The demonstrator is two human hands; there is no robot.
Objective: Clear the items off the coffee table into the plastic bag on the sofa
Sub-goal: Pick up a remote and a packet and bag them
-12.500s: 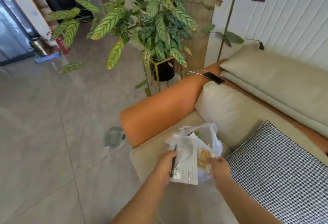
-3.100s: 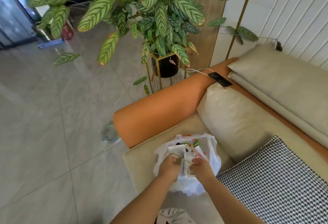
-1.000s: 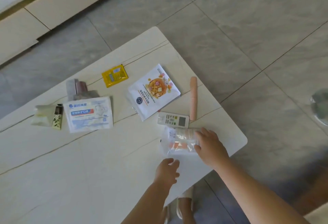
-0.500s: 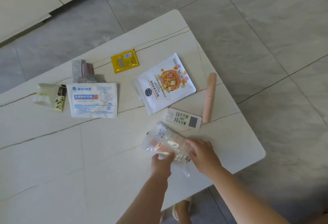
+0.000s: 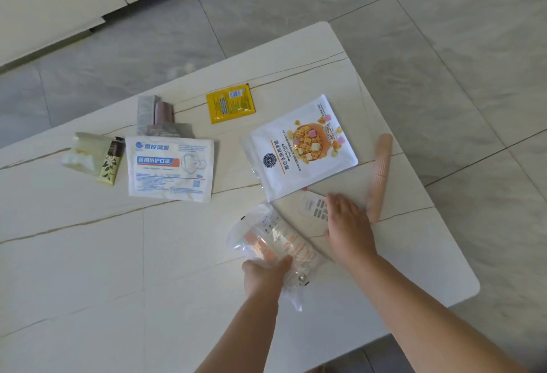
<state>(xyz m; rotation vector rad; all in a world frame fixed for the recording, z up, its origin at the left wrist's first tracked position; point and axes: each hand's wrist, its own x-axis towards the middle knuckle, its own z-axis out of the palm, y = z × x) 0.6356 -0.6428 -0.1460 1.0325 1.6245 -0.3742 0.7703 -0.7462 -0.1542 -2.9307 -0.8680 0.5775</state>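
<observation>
The right hand (image 5: 346,224) lies flat with straight fingers on the white remote (image 5: 313,206), which points sideways on the desk (image 5: 88,254), while the left hand (image 5: 263,276) grips the clear packet (image 5: 272,239).

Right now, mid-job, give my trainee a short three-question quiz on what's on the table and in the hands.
1. True or false: the left hand grips the clear packet.
2. Which item does the right hand lie on? A) yellow sachet B) remote C) mask pack
3. Fill in: the pink stick lies to the ___ of the cereal pouch in the picture.

Key: 1 true. 2 B: the open fingers cover part of the remote. 3 right.
</observation>
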